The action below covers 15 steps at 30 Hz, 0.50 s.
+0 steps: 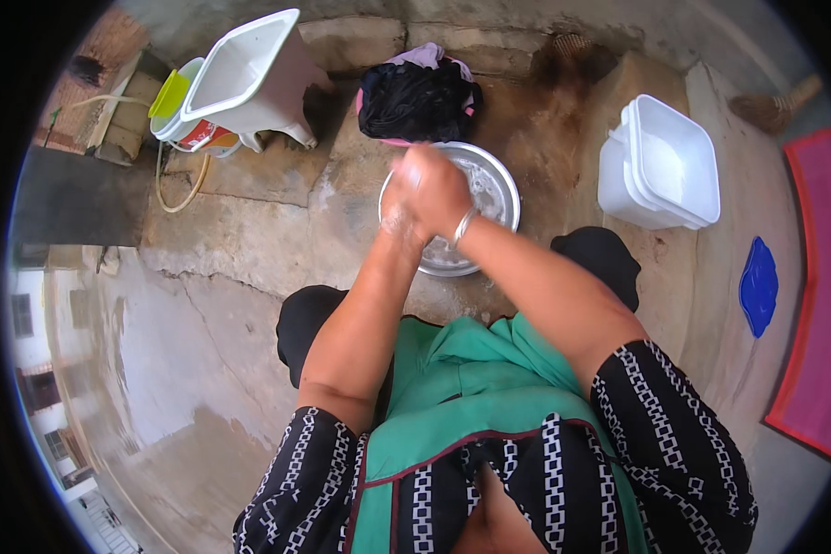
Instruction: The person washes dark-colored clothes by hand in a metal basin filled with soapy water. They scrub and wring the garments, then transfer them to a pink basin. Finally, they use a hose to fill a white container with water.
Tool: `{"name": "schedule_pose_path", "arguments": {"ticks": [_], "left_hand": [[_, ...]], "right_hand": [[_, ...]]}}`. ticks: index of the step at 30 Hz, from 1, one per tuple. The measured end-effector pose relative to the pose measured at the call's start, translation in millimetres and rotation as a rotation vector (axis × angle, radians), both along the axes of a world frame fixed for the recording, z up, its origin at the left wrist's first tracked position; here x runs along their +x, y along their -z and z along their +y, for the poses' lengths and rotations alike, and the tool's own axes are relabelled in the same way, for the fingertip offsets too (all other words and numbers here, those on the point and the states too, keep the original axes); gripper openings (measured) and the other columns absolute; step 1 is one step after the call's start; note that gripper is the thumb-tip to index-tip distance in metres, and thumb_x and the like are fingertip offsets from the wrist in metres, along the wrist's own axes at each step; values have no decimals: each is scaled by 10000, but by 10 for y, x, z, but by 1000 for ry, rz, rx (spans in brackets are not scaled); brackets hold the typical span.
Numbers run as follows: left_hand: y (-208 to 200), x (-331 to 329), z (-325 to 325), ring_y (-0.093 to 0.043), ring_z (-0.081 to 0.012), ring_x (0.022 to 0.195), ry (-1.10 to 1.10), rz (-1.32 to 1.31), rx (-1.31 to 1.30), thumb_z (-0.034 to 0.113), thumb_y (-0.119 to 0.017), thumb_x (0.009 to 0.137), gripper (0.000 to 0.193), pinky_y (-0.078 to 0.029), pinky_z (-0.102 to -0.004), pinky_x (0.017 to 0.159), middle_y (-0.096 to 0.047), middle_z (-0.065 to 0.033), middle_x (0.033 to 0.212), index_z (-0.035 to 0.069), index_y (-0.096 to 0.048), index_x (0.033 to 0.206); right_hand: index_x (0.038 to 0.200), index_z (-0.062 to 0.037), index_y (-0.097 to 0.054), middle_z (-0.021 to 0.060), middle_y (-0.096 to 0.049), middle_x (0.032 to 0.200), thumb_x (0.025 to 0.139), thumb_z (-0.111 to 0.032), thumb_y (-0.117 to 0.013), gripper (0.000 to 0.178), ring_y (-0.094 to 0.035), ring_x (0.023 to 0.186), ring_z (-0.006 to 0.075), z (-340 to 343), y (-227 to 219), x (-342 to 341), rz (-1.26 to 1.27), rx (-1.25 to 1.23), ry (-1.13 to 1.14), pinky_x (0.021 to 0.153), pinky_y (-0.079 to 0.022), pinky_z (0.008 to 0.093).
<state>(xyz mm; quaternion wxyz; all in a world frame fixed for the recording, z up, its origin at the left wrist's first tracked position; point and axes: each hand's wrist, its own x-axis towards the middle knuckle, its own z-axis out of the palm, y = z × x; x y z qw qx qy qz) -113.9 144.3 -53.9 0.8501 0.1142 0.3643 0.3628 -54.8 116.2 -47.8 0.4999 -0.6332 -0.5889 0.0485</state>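
Observation:
My two hands are pressed together over the left part of a round metal basin (512, 198) holding greyish, sudsy water. My right hand (439, 189), with a pale bangle at its wrist, is closed and lies across the left. My left hand (397, 208) has wet, foamy skin at the wrist, and its fingers are hidden and smeared by motion. Whatever lies between the palms, if anything, is out of sight. Just beyond the basin sits a pink tub (360, 100) heaped with black and lilac clothes (415, 102).
A white square bucket (614, 180) stands at right, with a blue lid or dish (759, 286) and a pink mat (822, 295) farther right. At far left are a white plastic stool (282, 88), a bucket with a yellow-green item (168, 95), and a hose (189, 198). A broom (766, 111) lies far right.

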Motion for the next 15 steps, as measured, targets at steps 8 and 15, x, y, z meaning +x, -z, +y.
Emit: {"name": "schedule_pose_path", "arguments": {"ticks": [8,15], "left_hand": [[-468,-403,313,-588,-293,940,89,-239,120,239,-467,849,258,-433,-433,900,-615,-139,981,26,-548,970],[-490,-560,362,-573,-187,960,213,2,498,5,-476,831,242,-450,-329,865,-594,-90,1056,-18,-525,1068]], "right_hand": [[808,-6,-635,60,-633,720,850,-308,-583,309,-581,690,157,185,-199,696,685,-342,-375,642,-449,329],[820,-24,-622,-53,-557,756,853,-214,-606,194,-461,689,31,47,-601,725,785,-258,-450,610,-396,217]]}}
